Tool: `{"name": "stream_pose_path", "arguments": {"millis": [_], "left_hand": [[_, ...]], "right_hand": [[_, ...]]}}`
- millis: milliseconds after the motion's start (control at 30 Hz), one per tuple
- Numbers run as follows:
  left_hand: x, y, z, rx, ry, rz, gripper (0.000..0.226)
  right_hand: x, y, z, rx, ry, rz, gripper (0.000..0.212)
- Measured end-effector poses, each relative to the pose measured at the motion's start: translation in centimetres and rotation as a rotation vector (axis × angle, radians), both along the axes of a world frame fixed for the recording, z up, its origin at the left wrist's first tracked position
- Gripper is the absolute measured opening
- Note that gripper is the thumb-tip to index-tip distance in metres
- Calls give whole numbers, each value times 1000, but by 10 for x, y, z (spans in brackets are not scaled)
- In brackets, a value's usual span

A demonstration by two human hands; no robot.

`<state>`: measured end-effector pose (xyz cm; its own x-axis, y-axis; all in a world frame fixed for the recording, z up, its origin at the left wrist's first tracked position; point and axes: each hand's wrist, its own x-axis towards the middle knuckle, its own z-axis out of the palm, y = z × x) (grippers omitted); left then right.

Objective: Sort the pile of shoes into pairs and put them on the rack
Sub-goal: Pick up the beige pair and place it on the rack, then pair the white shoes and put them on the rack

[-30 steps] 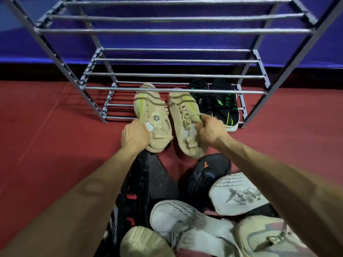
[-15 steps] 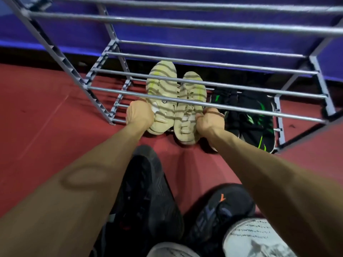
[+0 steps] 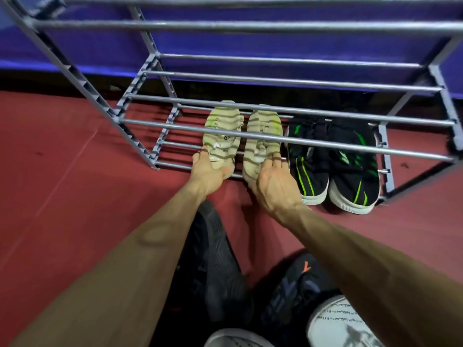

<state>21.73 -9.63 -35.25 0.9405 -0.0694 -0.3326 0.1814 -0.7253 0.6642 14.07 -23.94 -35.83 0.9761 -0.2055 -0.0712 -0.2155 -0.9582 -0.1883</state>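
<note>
Fingers (image 3: 200,156) of the left hand (image 3: 208,171) lie spread and nearly straight over the heel of the left beige knit sneaker with yellow-green accents (image 3: 223,139), thumb on its inner side. Those of the right hand (image 3: 273,176) lie the same way over the heel of the matching right beige knit sneaker (image 3: 263,139). Neither hand appears curled round its shoe; both read as pressing contact, though the undersides of the palms are hidden.

Position of the task's items: both beige sneakers rest on the bottom tier of the grey metal tube shoe rack (image 3: 250,26), side by side, toes toward the back. Their heels project slightly past the front bar. Just beside them on the right stands the pair of black sneakers with green stripes and white soles (image 3: 333,166), same tier, same orientation.

Governing relation: each shoe's long axis runs straight away from the wrist behind it, so each forearm is in line with its shoe. A forward push along that axis would seat the heels; judged from this, placement is close to finished.

Remaining stock lies on the red floor (image 3: 62,184) beneath the forearms: a black sneaker sole-up (image 3: 218,266), a dark sneaker with an orange mark (image 3: 295,291), and a white knit sneaker with printed text (image 3: 340,324). All are nearer the body than the rack, so the next pickup probably calls for drawing both hands back. The black one lies nearer the left hand.
</note>
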Motion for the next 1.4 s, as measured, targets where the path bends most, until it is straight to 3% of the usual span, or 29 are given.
{"name": "stream_pose_path", "arguments": {"millis": [133, 233, 333, 467, 533, 700, 933, 1167, 1400], "left_hand": [[3, -4, 5, 17, -91, -28, 62], [3, -4, 6, 36, -19, -8, 64], [-4, -6, 5, 22, 13, 59, 66], [-34, -12, 11, 15, -95, 86, 59], [-53, -13, 14, 56, -148, 28, 60], [-95, -10, 25, 176, -169, -158, 46], [-150, -24, 45, 201, -131, -461, 47], [-215, -59, 73, 132, -96, -713, 28], [-258, -78, 47, 327, 20, -954, 29]], "right_hand": [[15, 0, 11, 77, -40, -102, 49], [15, -2, 13, 165, 21, -140, 62], [7, -6, 18, 206, 58, -98, 61], [-22, -6, 25, 274, -56, -83, 54], [-39, -7, 26, 240, -99, -39, 47], [-78, -19, 36, 224, 1, -21, 29], [-155, -45, 53, 161, 51, -118, 38], [-250, -75, 74, 166, 123, -315, 44], [-322, -100, 78, 148, 121, -464, 40]]}}
